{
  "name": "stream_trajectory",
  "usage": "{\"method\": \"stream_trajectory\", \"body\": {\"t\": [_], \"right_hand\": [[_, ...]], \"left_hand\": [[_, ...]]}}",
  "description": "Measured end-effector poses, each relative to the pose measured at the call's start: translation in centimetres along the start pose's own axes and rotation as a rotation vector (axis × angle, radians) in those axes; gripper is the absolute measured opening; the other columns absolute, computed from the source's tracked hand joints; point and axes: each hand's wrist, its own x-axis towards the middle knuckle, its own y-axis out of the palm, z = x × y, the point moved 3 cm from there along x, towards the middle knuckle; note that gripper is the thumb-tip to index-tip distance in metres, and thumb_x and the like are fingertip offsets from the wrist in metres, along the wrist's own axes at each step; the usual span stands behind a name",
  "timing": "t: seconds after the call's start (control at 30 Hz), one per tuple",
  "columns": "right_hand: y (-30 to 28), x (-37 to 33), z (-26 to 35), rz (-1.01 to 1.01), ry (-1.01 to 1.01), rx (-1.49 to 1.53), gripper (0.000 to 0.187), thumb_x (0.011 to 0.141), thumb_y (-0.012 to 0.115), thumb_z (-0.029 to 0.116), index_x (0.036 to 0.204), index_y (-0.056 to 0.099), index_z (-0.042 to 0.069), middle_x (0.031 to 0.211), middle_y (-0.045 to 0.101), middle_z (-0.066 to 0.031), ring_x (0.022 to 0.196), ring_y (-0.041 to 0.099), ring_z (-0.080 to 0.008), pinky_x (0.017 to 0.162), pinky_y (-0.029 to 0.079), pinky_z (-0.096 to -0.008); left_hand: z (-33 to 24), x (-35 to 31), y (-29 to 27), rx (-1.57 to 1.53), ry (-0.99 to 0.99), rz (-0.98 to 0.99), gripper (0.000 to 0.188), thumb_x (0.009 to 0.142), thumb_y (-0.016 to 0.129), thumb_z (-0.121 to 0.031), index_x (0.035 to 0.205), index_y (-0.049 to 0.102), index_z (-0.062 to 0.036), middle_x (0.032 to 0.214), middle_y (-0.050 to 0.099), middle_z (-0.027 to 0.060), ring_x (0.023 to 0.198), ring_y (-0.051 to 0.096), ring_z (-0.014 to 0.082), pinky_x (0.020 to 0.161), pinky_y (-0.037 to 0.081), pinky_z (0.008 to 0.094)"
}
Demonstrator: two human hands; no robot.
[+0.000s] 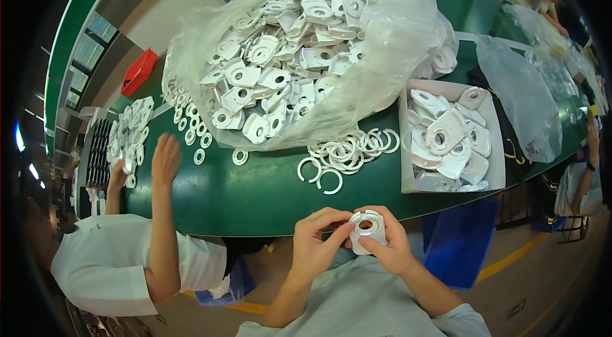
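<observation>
Both hands (pixel 317 241) (pixel 395 249) partly hide the white part (pixel 377 231) they hold.

White part (pixel 377 232); green tabletop (pixel 255 193)

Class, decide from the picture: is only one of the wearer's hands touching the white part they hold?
No, the left hand and the right hand both grip the white part, one from each side.
</observation>
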Motion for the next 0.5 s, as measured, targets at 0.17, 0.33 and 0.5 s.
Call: {"method": "stream_trajectory", "body": {"t": [0.17,0.33,0.5], "right_hand": [[0.09,0.06,-0.22,-0.043,-0.020,0.004,0.043,0.083,0.056,-0.005,0.124,0.043,0.001,0.112,0.056,-0.0094,0.095,0.061,-0.0164,0.082,0.051,-0.0313],[-0.31,0.37,0.06,-0.039,-0.080,-0.158,0.042,0.083,0.057,-0.006,0.122,0.045,0.001,0.111,0.057,-0.0089,0.094,0.061,-0.0152,0.082,0.051,-0.0299],[-0.17,0.33,0.55,-0.049,-0.091,-0.169,0.037,0.084,0.056,-0.005,0.119,0.048,-0.001,0.103,0.061,-0.0100,0.093,0.062,-0.0134,0.078,0.052,-0.0271]], "left_hand": [[0.66,-0.37,0.41,-0.083,-0.026,-0.082,0.013,0.084,0.064,0.002,0.096,0.066,0.0049,0.087,0.063,0.0074,0.062,0.060,0.0107,0.056,0.048,0.0212],[0.03,0.07,0.43,0.104,0.040,-0.096,0.010,0.085,0.063,0.002,0.093,0.066,0.0046,0.086,0.063,0.0079,0.064,0.061,0.0109,0.055,0.049,0.0212],[-0.07,0.14,0.46,0.037,0.009,-0.052,0.010,0.085,0.063,0.003,0.093,0.067,0.0064,0.084,0.064,0.0079,0.065,0.061,0.0107,0.057,0.049,0.0208]]}}
